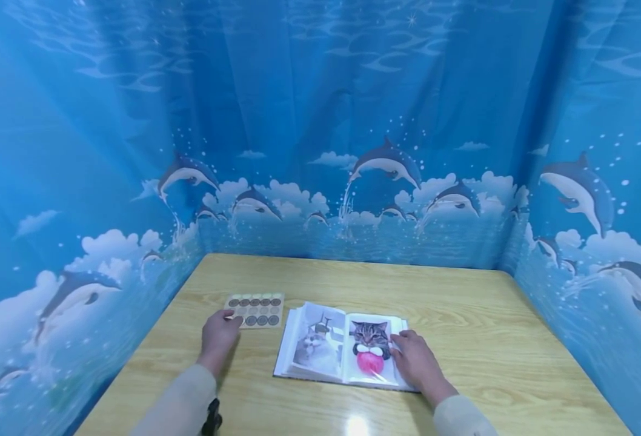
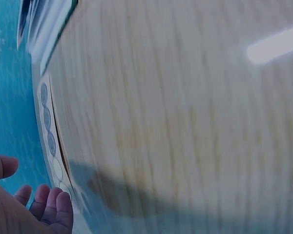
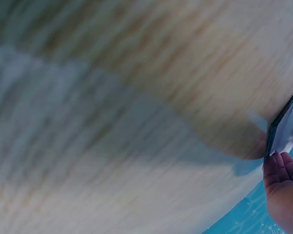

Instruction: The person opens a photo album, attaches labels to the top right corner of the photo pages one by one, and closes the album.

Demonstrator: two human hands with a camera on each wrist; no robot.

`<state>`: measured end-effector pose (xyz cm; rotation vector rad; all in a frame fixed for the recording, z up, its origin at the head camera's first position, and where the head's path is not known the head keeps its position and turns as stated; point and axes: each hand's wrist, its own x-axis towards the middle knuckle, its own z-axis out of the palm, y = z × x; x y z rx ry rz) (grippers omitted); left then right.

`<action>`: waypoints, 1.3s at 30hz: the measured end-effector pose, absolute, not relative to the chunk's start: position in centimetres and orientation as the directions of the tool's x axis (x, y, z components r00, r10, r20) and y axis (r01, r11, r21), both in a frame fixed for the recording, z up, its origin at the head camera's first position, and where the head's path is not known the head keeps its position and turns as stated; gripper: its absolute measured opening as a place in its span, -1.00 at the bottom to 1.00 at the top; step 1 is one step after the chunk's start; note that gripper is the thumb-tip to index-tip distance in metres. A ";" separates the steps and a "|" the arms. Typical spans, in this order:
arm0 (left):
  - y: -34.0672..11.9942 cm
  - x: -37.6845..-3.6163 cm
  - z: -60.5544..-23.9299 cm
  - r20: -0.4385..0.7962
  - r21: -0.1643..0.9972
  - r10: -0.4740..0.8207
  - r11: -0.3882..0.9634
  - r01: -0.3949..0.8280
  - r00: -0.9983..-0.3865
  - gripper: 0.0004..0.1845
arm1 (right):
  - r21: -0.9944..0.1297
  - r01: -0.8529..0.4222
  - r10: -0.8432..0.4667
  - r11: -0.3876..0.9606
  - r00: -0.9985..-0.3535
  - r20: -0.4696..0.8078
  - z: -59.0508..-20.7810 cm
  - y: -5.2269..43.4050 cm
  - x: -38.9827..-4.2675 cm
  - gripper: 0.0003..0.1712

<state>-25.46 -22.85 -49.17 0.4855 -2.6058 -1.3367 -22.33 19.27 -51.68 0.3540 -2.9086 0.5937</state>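
Head view: my left hand (image 1: 218,333), fingers relaxed, touches sticker sheet (image 1: 255,309) corner, steadying it; my right hand (image 1: 415,361), fingers flat, presses photo album (image 1: 342,351) open on worktop (image 1: 462,315).

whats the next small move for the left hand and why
Probably peel one sticker off the sheet: the left hand already touches its near corner, while the right hand rests on the open album, holding the cat page flat.

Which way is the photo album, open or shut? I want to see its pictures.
Open: the photo album lies flat on the table, two cat photos showing, right hand resting on its right page.
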 end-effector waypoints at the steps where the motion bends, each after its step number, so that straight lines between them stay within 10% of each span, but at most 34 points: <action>1: -23.0 -25.5 -49.1 0.000 0.812 -0.362 0.544 -0.211 -0.932 -0.51 | -0.358 -0.264 -0.204 0.896 -0.959 0.197 -51.7 19.3 -22.3 -0.60; 39: -24.7 -28.7 -49.2 -0.084 0.652 -0.398 0.671 -0.353 -0.913 -0.35 | -0.217 -0.346 -0.315 0.913 -0.935 0.164 -52.2 18.6 -22.2 -0.36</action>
